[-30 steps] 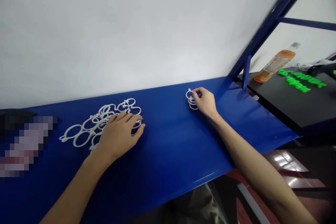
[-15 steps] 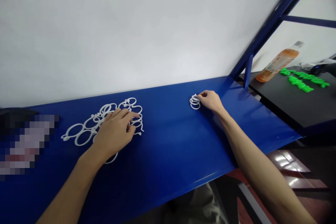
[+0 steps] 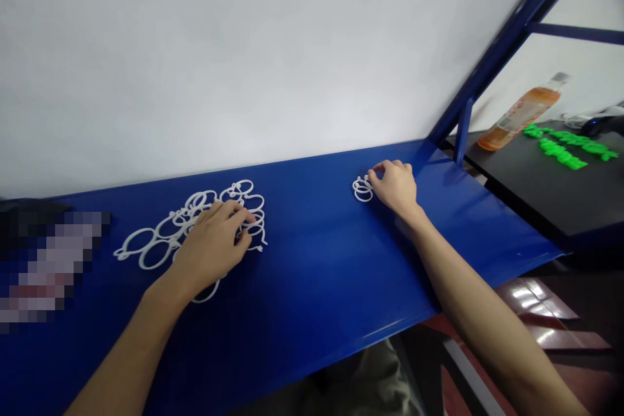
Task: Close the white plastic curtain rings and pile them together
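Observation:
A spread of white plastic rings (image 3: 156, 254), each with a small knobbed closure, lies overlapping on the blue shelf (image 3: 302, 260). My left hand (image 3: 214, 240) rests palm down over this pile, its fingers apart and partly covering the rings. Farther right, a small group of white rings (image 3: 363, 194) lies flat and overlapped on the same surface. My right hand (image 3: 396, 187) is just beside that group, thumb and forefinger parted, holding nothing that I can see. Whether its fingertips still touch a ring is unclear.
A white wall (image 3: 292, 65) rises behind the shelf, and a blue metal post (image 3: 487, 84) slants at its right end. Beyond stands a black table (image 3: 526, 188) with a tilted bottle of orange drink (image 3: 524, 116) and green pieces (image 3: 565, 153). A pixelated patch covers the left side.
My right hand has let go of a white ring, which dropped onto the small group. Its thumb and forefinger have parted. My left hand is nearly unmoved.

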Motion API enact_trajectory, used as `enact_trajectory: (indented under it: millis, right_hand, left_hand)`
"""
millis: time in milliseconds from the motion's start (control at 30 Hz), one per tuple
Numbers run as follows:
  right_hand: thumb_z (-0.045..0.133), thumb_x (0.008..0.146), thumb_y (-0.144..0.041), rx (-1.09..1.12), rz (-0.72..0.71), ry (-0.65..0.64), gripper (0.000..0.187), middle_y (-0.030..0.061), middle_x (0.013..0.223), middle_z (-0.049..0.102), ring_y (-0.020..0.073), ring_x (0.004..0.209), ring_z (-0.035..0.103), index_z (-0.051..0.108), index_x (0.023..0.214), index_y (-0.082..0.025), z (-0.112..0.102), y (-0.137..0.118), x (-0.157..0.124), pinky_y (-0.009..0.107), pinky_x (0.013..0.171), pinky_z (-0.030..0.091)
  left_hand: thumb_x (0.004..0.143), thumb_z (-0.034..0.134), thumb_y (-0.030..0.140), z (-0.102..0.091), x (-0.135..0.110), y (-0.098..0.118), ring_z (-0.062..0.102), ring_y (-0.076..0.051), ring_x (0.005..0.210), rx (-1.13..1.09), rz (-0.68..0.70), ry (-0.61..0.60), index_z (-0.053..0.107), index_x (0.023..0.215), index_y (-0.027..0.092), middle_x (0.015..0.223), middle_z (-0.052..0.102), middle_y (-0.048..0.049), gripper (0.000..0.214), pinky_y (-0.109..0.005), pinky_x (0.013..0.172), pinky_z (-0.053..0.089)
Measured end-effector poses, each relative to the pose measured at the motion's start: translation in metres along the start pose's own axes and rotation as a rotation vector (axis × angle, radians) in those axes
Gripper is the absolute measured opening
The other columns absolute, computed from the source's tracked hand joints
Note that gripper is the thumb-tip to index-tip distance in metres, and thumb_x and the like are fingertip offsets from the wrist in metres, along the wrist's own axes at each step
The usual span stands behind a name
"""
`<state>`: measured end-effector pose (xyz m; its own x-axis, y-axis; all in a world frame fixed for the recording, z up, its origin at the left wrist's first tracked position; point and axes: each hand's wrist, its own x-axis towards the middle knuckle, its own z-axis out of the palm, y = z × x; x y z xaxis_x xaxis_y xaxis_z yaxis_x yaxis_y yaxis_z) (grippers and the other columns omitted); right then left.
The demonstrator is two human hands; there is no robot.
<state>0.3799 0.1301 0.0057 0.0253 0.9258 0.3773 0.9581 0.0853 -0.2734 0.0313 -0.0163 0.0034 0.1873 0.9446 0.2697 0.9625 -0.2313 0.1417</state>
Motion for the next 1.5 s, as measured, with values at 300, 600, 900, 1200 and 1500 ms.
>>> enact_trajectory:
  millis: [300,600,900,1200,1500]
  right_hand:
    - [0.059,0.097,-0.034,0.620,-0.573,-0.091,0.023,0.0085,0.106,0.067,0.0214,0.095,0.062,0.065,0.114,-0.020,-0.013,-0.048,-0.042,0.040,0.090,0.052]
    - [0.061,0.096,-0.036,1.097,-0.424,-0.612,0.023,-0.0011,0.079,0.068,0.0119,0.067,0.065,0.062,0.113,-0.019,-0.018,-0.084,-0.090,0.026,0.067,0.054]
    - [0.060,0.097,-0.027,1.124,-0.516,-0.717,0.011,-0.0004,0.075,0.071,0.0110,0.066,0.068,0.065,0.102,-0.018,-0.024,-0.085,-0.095,0.021,0.063,0.052]
    - [0.059,0.098,-0.023,1.051,-0.627,-0.655,0.011,-0.0016,0.073,0.066,0.0102,0.063,0.061,0.067,0.100,-0.017,-0.025,-0.083,-0.094,0.021,0.062,0.047]
    - [0.058,0.098,-0.021,1.040,-0.643,-0.626,0.009,0.0009,0.080,0.069,0.0120,0.068,0.065,0.066,0.099,-0.017,-0.025,-0.083,-0.093,0.023,0.065,0.049]
  left_hand:
    - [0.096,0.056,0.026,-0.016,0.000,0.028,0.060,-0.022,0.098,-0.151,0.192,0.306,0.068,0.096,0.022,0.101,0.064,-0.0056,0.013,-0.038,0.089,0.051]
    - [0.095,0.061,0.023,0.003,-0.007,0.061,0.061,-0.018,0.092,-0.157,0.389,0.320,0.071,0.101,0.025,0.098,0.064,-0.0035,0.011,-0.034,0.087,0.053]
    - [0.097,0.058,0.038,-0.001,-0.002,0.056,0.063,-0.014,0.075,-0.428,0.189,0.315,0.064,0.100,0.022,0.082,0.067,0.0003,0.017,-0.027,0.072,0.053]
    - [0.099,0.053,0.023,0.006,-0.002,0.061,0.060,-0.015,0.071,-0.406,0.314,0.354,0.066,0.092,0.022,0.067,0.068,0.0020,0.015,-0.031,0.074,0.049]
    - [0.098,0.053,0.019,0.009,-0.002,0.061,0.060,-0.016,0.072,-0.325,0.336,0.390,0.066,0.088,0.023,0.071,0.069,0.0012,0.017,-0.033,0.075,0.047]
